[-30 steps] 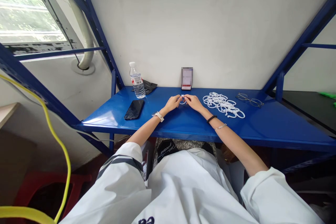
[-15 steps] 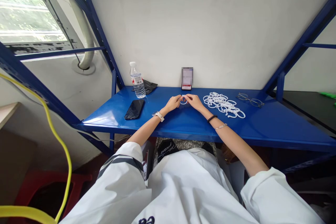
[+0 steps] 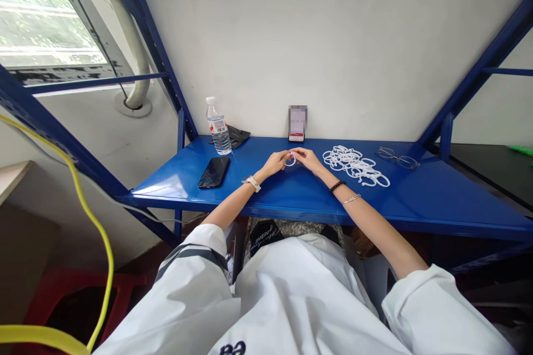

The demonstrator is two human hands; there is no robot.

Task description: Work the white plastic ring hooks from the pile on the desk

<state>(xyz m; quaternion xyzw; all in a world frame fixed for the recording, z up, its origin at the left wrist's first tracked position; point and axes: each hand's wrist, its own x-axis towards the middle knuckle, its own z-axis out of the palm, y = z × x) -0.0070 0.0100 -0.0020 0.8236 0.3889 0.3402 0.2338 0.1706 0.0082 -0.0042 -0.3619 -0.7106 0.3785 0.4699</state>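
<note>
A small white ring-shaped loop [image 3: 290,164] hangs between my two hands over the blue table. My left hand [image 3: 275,163] pinches it from the left, wrist in a light watch. From the right, my right hand [image 3: 306,158] closes its fingertips on the top of the same loop. The fingertips of both hands meet there and partly cover the loop's upper part. To the right of my right hand lies a pile of similar white loops [image 3: 353,164], tangled together on the table.
A water bottle [image 3: 219,130] and a black phone [image 3: 214,172] are on the left of the blue table [image 3: 266,205]. Behind the bottle lies a black bag [image 3: 239,136]. Another phone [image 3: 297,123] leans upright against the wall. Eyeglasses [image 3: 397,158] rest at the right.
The fingers have shifted slightly at the loop, and the loop now shows as a tilted, rounder ring. Both hands stay in the same place.
</note>
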